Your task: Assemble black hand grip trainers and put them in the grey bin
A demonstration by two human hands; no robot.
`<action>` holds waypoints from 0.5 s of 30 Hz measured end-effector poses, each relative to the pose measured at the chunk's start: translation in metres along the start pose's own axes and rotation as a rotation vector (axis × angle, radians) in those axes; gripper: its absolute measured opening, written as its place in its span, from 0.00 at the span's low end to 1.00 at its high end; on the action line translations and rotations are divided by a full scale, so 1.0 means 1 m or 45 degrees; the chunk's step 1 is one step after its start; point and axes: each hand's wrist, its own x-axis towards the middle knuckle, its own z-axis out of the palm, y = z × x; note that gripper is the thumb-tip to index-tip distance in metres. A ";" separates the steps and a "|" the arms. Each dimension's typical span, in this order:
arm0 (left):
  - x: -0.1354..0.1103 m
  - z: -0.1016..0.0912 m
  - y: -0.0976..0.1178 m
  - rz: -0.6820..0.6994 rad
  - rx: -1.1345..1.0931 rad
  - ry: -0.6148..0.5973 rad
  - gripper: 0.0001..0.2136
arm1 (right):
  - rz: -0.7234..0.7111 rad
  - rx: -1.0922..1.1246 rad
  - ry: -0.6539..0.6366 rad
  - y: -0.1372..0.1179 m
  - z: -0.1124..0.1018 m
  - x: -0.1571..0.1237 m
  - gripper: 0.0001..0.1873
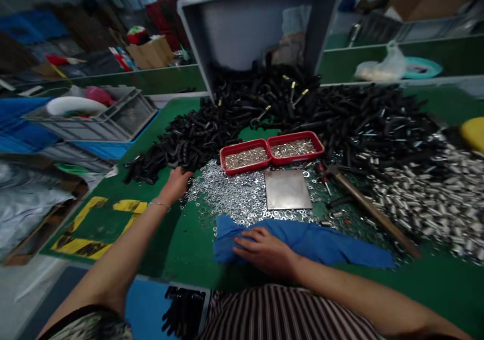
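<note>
My left hand (pixel 176 181) reaches forward to the edge of a big heap of black handle-like parts (pixel 264 113); its fingers curl into the heap, and what they hold is hidden. A thin bracelet circles that wrist. My right hand (pixel 264 251) lies on a crumpled blue cloth (pixel 321 244) near the table's front edge, fingers loosely bent and apart, pressing on the cloth. Behind the cloth spreads a pile of silver washers (pixel 234 193) with a flat metal plate (pixel 287 189) on it.
Two red trays (pixel 270 146) of small silver parts sit by the heap. A hammer (pixel 363 204) lies right of the plate, beside a mound of silver cylinders (pixel 434 199). A tilted grey bin (pixel 257 22) stands behind; grey crates (pixel 102 115) at left.
</note>
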 end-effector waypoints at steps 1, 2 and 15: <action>0.005 0.000 -0.005 0.060 0.019 -0.030 0.24 | 0.001 0.039 0.013 -0.001 -0.004 -0.003 0.22; 0.008 -0.001 -0.009 0.115 0.028 -0.055 0.22 | 0.020 0.090 0.041 -0.001 -0.008 -0.009 0.21; -0.002 -0.040 -0.005 0.159 -0.324 0.063 0.11 | 0.986 0.066 0.558 0.093 -0.106 -0.200 0.16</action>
